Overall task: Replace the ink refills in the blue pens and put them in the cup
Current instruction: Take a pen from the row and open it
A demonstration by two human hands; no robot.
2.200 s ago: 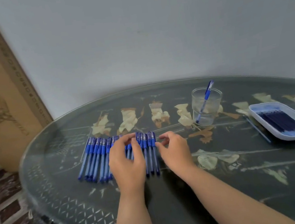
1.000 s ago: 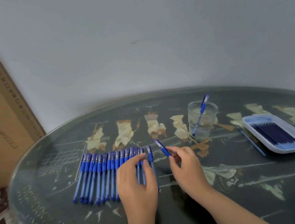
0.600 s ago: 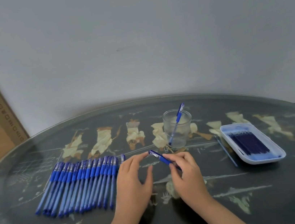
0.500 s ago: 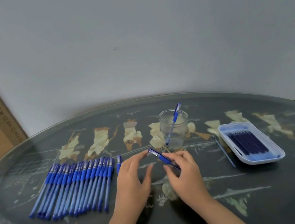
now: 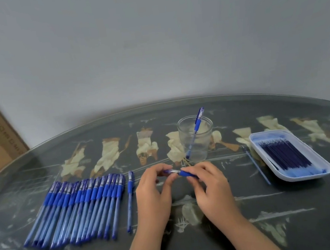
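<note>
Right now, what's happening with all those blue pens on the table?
A person pinches one blue plastic pen between both hands, the left hand at one end and the right hand at the other, just above the dark glass-topped round table. A second blue pen leans in the clear glass cup. A long row of blue pens lies on the left, and dark blue ink refills lie in the white rectangular tray on the right.

Illumination is soft, diffuse and fairly dim, with a cool grey cast. The wall (image 5: 148, 42) is evenly lit. The glass tabletop (image 5: 314, 229) shows only a hazy sheen. Shadows below the left hand (image 5: 152, 198) and right hand (image 5: 211, 188) are faint. Wide-angle distortion bows the tabletop rim. Detail is soft overall; the blue pen (image 5: 184, 173) they hold is slightly blurred.
</note>
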